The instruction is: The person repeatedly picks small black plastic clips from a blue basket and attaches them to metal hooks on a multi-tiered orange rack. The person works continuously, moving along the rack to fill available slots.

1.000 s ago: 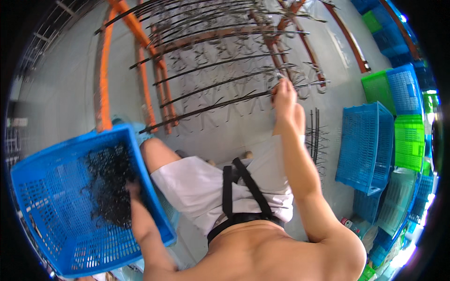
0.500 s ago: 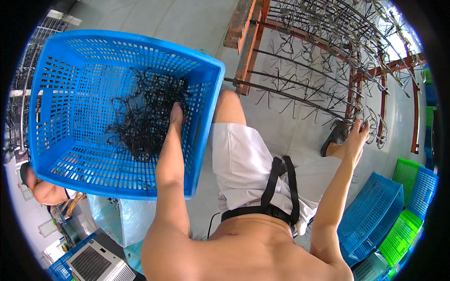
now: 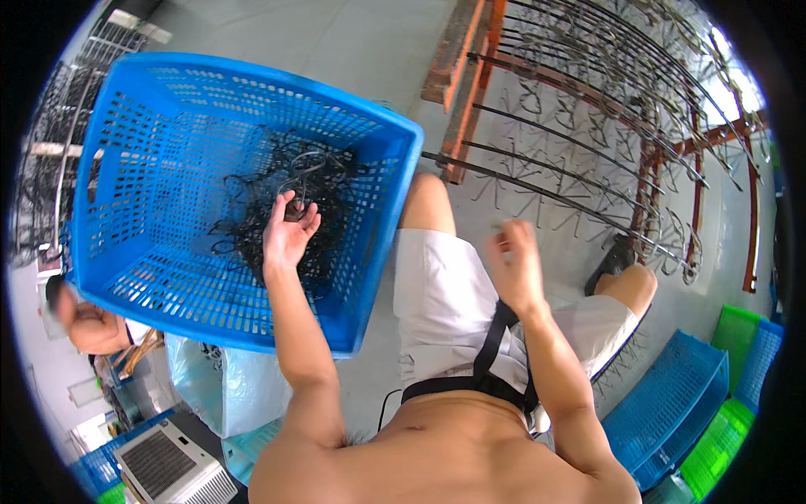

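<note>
the left hand is down inside the big blue perforated plastic basket, its fingers spread wide and palm up over the tangled heap of thin black wire hooks; it touches the heap but clamps nothing that i can make out. the right hand hangs in the air above the lap, blurred, fingers loosely curled, and whether they pinch a hook i cannot tell. the heap lies in the middle and far half of the basket, which sits at the person's left knee.

the risk, as i judge it: the hooks are knotted together, so a pull on one would likely drag a clump up with it, and loose ones could drop onto the grey concrete floor or catch in the basket's slots. bare fingers pushed into wire ends could get pricked. the basket leans toward the person and a hard tug might tip it.

beyond the right hand stands the orange-red metal rack with long dark rods, many small hooks already hanging along them. at lower right are stacked blue and green plastic crates. at lower left lie a pale bluish plastic sack and a white louvred box. no label or sign is readable anywhere. another person's hand shows at the left edge.
</note>
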### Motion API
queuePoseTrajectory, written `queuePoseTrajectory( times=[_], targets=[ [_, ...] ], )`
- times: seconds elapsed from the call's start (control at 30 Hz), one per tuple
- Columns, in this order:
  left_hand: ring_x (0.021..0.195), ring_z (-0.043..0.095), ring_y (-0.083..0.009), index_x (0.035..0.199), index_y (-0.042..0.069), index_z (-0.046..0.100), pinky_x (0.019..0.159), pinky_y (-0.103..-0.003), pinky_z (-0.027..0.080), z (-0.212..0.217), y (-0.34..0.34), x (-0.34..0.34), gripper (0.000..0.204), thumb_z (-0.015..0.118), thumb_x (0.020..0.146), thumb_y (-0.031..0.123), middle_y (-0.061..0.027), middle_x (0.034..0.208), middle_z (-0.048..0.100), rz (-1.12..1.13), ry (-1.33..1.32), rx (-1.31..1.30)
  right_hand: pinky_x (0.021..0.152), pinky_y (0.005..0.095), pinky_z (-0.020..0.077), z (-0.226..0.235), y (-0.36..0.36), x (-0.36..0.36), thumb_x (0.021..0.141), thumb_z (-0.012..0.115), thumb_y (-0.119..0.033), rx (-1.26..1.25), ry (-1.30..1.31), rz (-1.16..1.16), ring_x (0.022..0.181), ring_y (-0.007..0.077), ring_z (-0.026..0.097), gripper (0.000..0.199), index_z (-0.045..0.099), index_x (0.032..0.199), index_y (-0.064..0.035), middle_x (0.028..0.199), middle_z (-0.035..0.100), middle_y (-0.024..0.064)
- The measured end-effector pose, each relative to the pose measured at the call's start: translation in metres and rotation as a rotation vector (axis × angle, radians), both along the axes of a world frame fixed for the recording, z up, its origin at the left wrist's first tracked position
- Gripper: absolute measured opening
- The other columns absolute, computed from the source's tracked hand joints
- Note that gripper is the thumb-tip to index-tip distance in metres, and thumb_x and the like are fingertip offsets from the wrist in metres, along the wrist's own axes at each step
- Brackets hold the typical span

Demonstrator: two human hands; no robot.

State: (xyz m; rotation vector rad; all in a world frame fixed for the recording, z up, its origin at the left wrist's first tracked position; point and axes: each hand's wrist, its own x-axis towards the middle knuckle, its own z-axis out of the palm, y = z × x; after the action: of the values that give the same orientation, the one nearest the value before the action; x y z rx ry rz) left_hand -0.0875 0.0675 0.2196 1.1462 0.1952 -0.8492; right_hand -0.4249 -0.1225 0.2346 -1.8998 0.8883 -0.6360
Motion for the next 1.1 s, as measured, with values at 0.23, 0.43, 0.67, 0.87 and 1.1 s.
queuePoseTrajectory(
  times=[0.23, 0.43, 0.67, 0.87, 1.1],
  targets=[
    [0.069, 0.050, -0.0126, 0.095, 0.009, 0.049, 0.061, -0.027, 0.043, 0.036, -0.012, -0.116, 0.027, 0.040, 0.098, 0.034, -0.0016, 0.084, 0.050, -0.183, -0.524, 0.030, 0.067, 0.0280, 0.0464, 0.026, 0.056, 0.122, 0.095, 0.047, -0.029, 0.897, -0.319, 0.282, 0.074, 0.0135, 0.054, 0.040, 0.045, 0.121, 0.0017, 0.089, 0.055, 0.0045],
    [0.083, 0.048, -0.0111, 0.105, 0.001, 0.049, 0.072, -0.021, 0.040, 0.019, -0.045, -0.158, 0.022, 0.038, 0.098, 0.019, -0.0062, 0.099, 0.049, -0.394, -0.974, 0.066, 0.057, 0.0277, 0.0452, 0.017, 0.048, 0.126, 0.097, 0.041, -0.021, 0.682, -0.518, 0.151, 0.065, 0.0147, 0.055, 0.023, 0.047, 0.105, 0.0000, 0.076, 0.056, 0.0082],
    [0.057, 0.039, -0.0114, 0.125, 0.006, 0.034, 0.053, -0.025, 0.037, 0.036, -0.062, -0.191, 0.031, 0.040, 0.096, 0.016, -0.0025, 0.071, 0.042, -0.262, -1.052, 0.013, 0.044, 0.0223, 0.0381, 0.017, -0.029, -0.019, 0.095, 0.046, -0.011, 0.244, -0.606, -0.517, 0.049, 0.0058, 0.042, 0.025, 0.046, 0.119, -0.0037, 0.065, 0.049, -0.0003],
    [0.050, 0.039, -0.0092, 0.108, 0.010, 0.052, 0.043, -0.020, 0.031, 0.062, -0.080, -0.218, 0.025, 0.043, 0.097, 0.031, 0.0009, 0.075, 0.047, -0.479, -0.310, -0.276, 0.039, 0.0230, 0.0346, -0.008, -0.094, -0.086, 0.096, 0.046, -0.016, 0.251, -0.737, -1.019, 0.044, 0.0063, 0.041, 0.026, 0.049, 0.118, -0.0029, 0.055, 0.046, 0.0001],
    [0.067, 0.048, -0.0171, 0.099, 0.010, 0.056, 0.056, -0.028, 0.038, 0.057, -0.094, -0.226, 0.031, 0.051, 0.092, 0.039, -0.0036, 0.093, 0.053, -0.536, -0.002, -0.324, 0.037, 0.0228, 0.0318, -0.024, -0.119, -0.084, 0.095, 0.039, -0.017, 0.432, -0.780, -1.058, 0.042, 0.0071, 0.040, 0.023, 0.047, 0.078, -0.0051, 0.054, 0.045, -0.0006]
  ],
)
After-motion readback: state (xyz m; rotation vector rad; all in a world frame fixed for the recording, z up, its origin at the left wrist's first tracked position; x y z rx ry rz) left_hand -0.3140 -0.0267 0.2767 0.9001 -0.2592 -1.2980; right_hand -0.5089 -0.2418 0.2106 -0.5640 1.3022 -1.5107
